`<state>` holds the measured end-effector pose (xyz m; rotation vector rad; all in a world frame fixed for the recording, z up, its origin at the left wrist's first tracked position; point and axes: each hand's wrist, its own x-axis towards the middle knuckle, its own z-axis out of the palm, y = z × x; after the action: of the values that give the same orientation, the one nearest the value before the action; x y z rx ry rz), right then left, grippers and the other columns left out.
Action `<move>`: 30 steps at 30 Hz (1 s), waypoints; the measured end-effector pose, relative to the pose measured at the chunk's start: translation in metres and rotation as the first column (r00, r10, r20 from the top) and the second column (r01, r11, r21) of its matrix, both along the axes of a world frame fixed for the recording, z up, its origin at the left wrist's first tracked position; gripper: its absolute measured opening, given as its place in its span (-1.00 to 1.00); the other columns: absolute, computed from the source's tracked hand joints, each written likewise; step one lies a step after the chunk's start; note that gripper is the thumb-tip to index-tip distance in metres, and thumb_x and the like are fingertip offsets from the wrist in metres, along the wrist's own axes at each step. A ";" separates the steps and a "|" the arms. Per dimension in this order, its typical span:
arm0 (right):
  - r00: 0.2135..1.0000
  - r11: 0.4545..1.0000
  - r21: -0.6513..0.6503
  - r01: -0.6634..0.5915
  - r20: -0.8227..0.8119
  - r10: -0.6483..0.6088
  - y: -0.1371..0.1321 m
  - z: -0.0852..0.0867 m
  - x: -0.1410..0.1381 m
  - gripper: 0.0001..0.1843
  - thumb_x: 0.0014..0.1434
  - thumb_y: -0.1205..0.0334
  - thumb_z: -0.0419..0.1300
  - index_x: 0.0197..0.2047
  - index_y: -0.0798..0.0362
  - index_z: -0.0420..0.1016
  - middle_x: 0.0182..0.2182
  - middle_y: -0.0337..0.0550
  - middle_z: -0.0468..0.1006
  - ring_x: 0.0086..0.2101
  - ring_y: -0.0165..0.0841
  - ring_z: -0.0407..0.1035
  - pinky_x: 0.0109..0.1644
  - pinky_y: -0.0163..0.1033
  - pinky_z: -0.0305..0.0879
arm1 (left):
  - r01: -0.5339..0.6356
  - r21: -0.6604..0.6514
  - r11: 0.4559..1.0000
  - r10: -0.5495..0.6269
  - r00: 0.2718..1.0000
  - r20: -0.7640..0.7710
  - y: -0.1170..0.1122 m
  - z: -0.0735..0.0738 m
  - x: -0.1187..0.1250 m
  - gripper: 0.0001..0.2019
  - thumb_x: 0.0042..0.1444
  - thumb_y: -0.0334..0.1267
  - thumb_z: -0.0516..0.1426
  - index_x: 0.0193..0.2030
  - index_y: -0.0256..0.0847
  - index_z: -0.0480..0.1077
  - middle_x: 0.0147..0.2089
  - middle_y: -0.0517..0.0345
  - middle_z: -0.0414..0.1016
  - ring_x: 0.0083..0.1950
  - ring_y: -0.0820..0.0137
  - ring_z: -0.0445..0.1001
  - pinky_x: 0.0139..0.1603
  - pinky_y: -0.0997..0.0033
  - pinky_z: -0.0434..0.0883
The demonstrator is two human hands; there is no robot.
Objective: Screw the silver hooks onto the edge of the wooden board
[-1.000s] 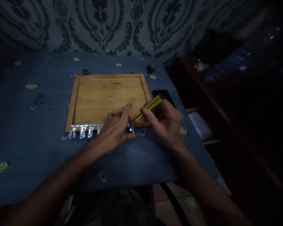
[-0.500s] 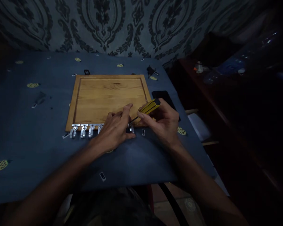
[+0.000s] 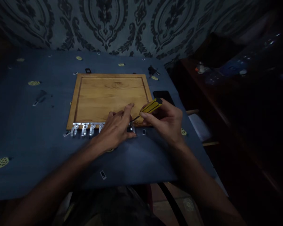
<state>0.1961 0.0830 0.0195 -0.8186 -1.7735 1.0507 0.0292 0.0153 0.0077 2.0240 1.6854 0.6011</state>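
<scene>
A wooden board (image 3: 108,94) with a raised rim lies on the blue cloth. Along its near edge sits a row of several shiny metal hooks (image 3: 83,128). My right hand (image 3: 166,122) is closed round a yellow-and-black screwdriver (image 3: 151,106), whose tip points down at a hook (image 3: 131,128) on the board's near edge. My left hand (image 3: 115,128) rests over the hook row beside that tip, thumb and fingers pinching the hook.
A dark phone (image 3: 163,95) lies right of the board. Small dark clips (image 3: 103,174) and bits are scattered on the blue cloth (image 3: 37,147). The table edge drops off at right, with a dark shelf (image 3: 226,94) beyond. Patterned wall behind.
The screwdriver handle has turned and shifted slightly in my right hand. My left hand has stayed on the hook.
</scene>
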 end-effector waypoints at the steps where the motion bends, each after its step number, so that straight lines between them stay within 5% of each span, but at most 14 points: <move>1: 0.999 0.998 0.048 0.045 0.000 -0.045 -0.001 -0.003 -0.001 -0.71 0.02 0.13 0.47 -0.43 0.02 0.45 -0.57 -0.38 0.40 -0.58 -0.49 0.36 -0.52 -0.35 0.37 | 0.002 0.005 1.000 -0.002 1.000 -0.001 0.000 -0.001 0.000 -0.05 0.04 -0.29 0.40 0.42 -0.18 -0.12 0.03 -0.04 0.57 0.11 0.03 0.54 0.17 -0.03 0.32; 10: 0.968 0.965 0.147 0.215 -0.165 -0.190 -0.005 -0.008 0.001 -0.76 0.15 0.09 0.38 -0.34 -0.04 0.41 -0.49 -0.35 0.45 -0.60 -0.49 0.37 -0.56 -0.32 0.36 | 0.008 -0.020 1.000 -0.008 1.000 0.017 0.001 0.000 0.000 -0.05 0.02 -0.29 0.41 0.40 -0.22 -0.10 0.04 -0.04 0.56 0.11 0.04 0.54 0.18 -0.03 0.32; 17: 0.987 0.974 0.163 0.161 -0.020 -0.160 -0.007 -0.004 0.003 -0.81 0.17 0.14 0.36 -0.33 -0.05 0.42 -0.50 -0.34 0.42 -0.59 -0.47 0.36 -0.55 -0.31 0.31 | 0.002 0.001 1.000 -0.002 1.000 0.001 0.001 -0.003 -0.001 -0.05 0.02 -0.29 0.41 0.41 -0.26 -0.08 0.04 -0.05 0.56 0.10 0.06 0.53 0.17 -0.01 0.31; 30: 0.994 0.982 0.155 0.111 -0.027 -0.109 -0.005 -0.010 0.001 -0.82 0.12 0.24 0.40 -0.33 -0.07 0.44 -0.48 -0.35 0.42 -0.55 -0.46 0.35 -0.50 -0.28 0.36 | -0.011 0.011 1.000 0.011 1.000 -0.002 -0.001 -0.003 0.000 -0.06 0.03 -0.27 0.41 0.41 -0.20 -0.07 0.02 -0.04 0.56 0.09 0.05 0.54 0.16 0.00 0.32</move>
<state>0.1970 0.0779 0.0099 -0.7973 -1.7494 0.8337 0.0287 0.0144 0.0045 2.0249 1.6985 0.6133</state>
